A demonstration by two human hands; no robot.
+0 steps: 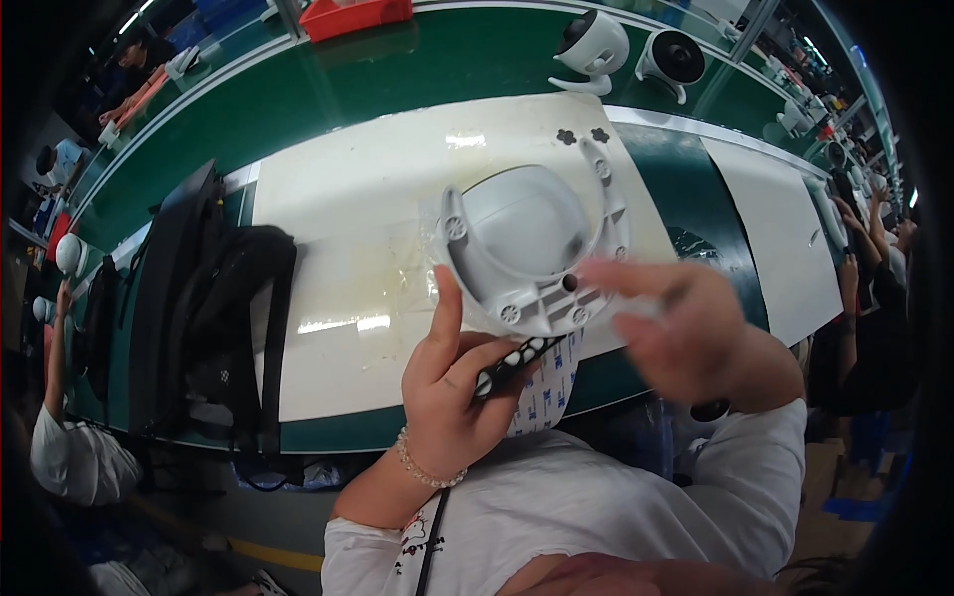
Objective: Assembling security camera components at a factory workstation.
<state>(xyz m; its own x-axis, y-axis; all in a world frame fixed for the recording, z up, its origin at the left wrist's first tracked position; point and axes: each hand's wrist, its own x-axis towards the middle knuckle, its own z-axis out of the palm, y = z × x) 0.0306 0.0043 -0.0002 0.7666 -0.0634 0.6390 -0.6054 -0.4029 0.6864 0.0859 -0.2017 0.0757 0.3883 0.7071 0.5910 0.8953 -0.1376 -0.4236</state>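
My left hand (447, 372) holds a white plastic device (527, 219) with a smooth rounded body inside a U-shaped stand, the stand's ribbed underside facing up. Its thumb presses along the stand's left side. Curled in the same hand is a black sheet with pale round spots (512, 366), beside a white liner strip (547, 392) with blue print. My right hand (686, 328) is smeared by motion, a finger reaching toward a small dark round spot (569, 283) on the stand. Whether it holds anything cannot be made out.
A pale mat (338, 248) covers the green bench, with two dark flower-shaped pieces (583, 135) at its far edge. Two similar white devices (636, 55) stand beyond. Black bags (219, 318) lie left, a red tray (355, 16) at the back. Other people work on both sides.
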